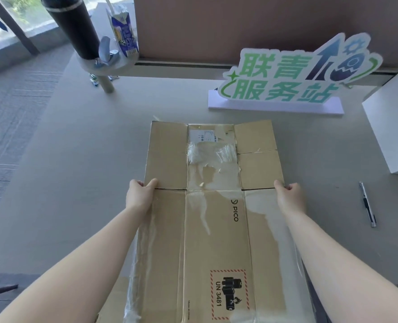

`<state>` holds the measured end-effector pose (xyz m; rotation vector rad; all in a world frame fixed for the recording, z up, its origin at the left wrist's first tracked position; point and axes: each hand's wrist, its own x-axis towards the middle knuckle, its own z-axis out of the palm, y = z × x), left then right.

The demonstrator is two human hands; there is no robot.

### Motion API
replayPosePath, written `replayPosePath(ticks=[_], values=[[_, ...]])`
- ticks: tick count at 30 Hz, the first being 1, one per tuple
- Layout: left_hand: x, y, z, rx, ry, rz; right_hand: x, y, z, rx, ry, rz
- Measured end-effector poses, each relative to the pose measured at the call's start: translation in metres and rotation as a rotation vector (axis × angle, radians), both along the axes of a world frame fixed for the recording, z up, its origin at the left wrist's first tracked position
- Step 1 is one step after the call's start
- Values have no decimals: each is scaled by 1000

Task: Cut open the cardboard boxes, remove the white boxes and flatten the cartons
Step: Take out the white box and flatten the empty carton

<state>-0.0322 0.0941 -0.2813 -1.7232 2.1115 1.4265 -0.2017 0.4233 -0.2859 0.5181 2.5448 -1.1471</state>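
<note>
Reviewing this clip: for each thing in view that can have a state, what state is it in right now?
Cardboard carton: flattened, lying on the table, flaps spread at the far end, tape remnants on it.
Left hand: gripping the carton's left edge.
Right hand: gripping the carton's right edge.
Utility knife: lying on the table to the right, untouched; blade state not visible.
White box: standing on the table at far right, out of the carton.
Milk carton: top torn open.

Office service desk, grey table, partition panel, standing cut-out sign
</note>
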Motion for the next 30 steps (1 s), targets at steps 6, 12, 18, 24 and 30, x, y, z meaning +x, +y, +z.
replayPosePath(ticks=[6,12,18,24,30], values=[[21,3,10,-12,70,-51,13,2,16,-46,42,124],[39,-3,36,-52,215,10,27,-17,43,-45,160,189],[71,-18,82,-187,297,67,27,-58,89,-34,282,309],[136,-26,123,-458,214,187,28,-127,130,-48,346,618],[236,14,153,-612,128,475,72,-179,153,-161,350,964]])
